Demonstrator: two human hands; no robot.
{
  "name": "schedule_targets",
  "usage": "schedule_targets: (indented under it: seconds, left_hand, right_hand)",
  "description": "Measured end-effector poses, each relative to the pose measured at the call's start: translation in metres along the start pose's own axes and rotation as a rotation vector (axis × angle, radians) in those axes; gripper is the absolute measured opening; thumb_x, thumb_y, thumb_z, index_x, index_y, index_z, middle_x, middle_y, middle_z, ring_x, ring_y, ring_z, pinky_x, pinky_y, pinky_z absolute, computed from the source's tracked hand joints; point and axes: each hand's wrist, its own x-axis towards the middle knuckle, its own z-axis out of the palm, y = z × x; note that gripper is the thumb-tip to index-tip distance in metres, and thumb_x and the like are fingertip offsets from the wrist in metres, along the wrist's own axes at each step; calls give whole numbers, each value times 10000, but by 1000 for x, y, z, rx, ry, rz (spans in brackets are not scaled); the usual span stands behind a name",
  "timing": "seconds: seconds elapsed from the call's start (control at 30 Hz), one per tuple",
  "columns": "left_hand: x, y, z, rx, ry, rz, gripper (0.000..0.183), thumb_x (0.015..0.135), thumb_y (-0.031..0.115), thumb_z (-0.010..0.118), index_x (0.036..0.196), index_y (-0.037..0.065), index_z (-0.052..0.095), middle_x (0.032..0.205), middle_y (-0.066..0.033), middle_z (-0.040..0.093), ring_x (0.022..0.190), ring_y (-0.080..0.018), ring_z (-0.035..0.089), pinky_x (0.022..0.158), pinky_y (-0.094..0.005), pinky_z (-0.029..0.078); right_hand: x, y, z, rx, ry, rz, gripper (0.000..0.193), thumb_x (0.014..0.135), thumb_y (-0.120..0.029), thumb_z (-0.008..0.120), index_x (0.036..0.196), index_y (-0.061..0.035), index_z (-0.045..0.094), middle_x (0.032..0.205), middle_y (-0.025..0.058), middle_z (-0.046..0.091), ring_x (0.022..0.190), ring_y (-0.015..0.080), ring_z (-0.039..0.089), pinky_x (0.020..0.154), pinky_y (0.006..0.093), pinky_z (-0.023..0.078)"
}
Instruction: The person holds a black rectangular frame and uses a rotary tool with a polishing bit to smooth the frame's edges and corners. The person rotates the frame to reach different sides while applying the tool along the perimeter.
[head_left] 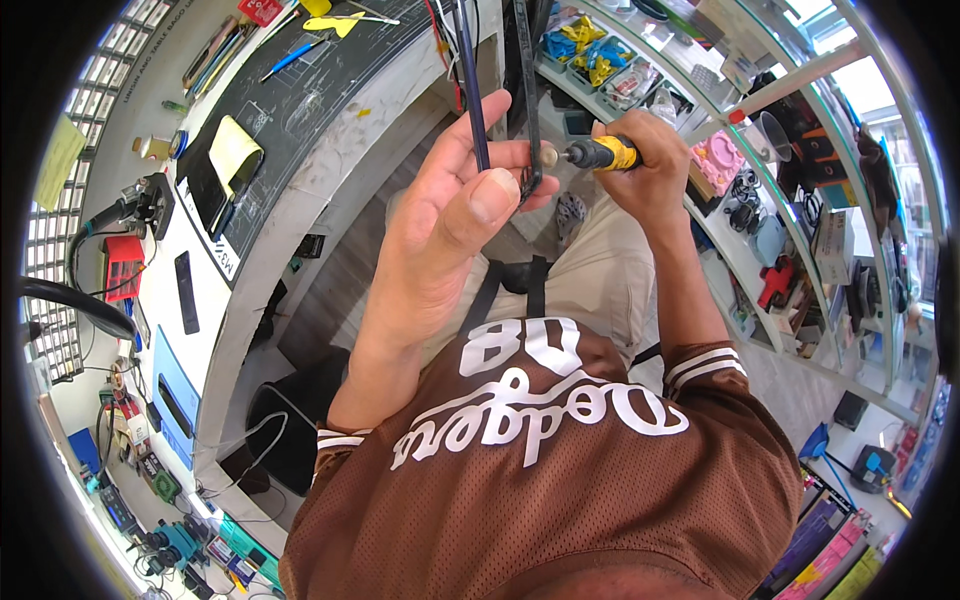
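My left hand (450, 205) is raised in the middle of the view, thumb and fingers closed around the lower ends of two long, thin dark pieces. One is a bluish-black strip (471, 85); the other is a black strip (527, 80) just right of it. Whether they join into one frame I cannot tell. My right hand (648, 160) grips a yellow and black rotary tool (605, 153), pointing left. At its tip a small round disc (549, 157) sits right beside the black strip, close to my left fingertips. Contact between disc and strip is unclear.
To the left runs a workbench with a dark work mat (330, 85), a blue pen (290, 62), a yellow note pad (235, 155), and a black phone-like slab (187, 290). Glass shelves hold bins of yellow and blue packets (585, 50) at right. A black bin (300, 400) stands under the bench.
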Motion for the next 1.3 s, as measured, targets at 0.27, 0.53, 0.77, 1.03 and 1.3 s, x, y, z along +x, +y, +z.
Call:
schedule_targets:
  seconds: [0.27,0.53,0.77,1.03,1.3]
  left_hand:
    - [-3,1,1,5,4,-2,970,970,619,575,1553,-97,278,1325,-226,602,1185,-281,640,1047,-419,487]
    - [-4,1,1,-5,-7,8,966,970,621,576,1550,-95,287,1309,-207,612,1179,-271,639,1050,-416,481]
    - [-3,1,0,-13,-3,-4,955,968,621,576,1549,-85,299,1298,-190,618,1173,-263,636,1057,-413,471]
    - [-5,4,2,6,17,-5,952,963,623,582,1544,-80,312,1275,-176,624,1173,-255,632,1064,-415,465]
    - [-4,3,2,13,-6,12,957,954,625,591,1534,-87,323,1266,-183,627,1162,-253,637,1072,-414,463]
  right_hand:
    - [2,-3,-1,-34,-7,-2,200,726,-101,829,739,-92,630,678,64,617,607,274,611,583,361,472]
    - [4,-4,-4,-49,-1,-3,185,730,-91,822,745,-91,638,680,67,620,604,276,612,571,360,472]
    - [5,-5,-6,-43,-21,-5,178,732,-95,819,750,-89,642,676,69,618,601,288,610,577,365,471]
    - [5,-5,-5,-81,-16,15,169,729,-104,823,766,-93,658,685,69,627,629,288,626,601,372,477]
    - [4,-5,-3,-85,1,-6,168,742,-113,820,765,-97,655,684,71,624,622,288,621,599,374,474]
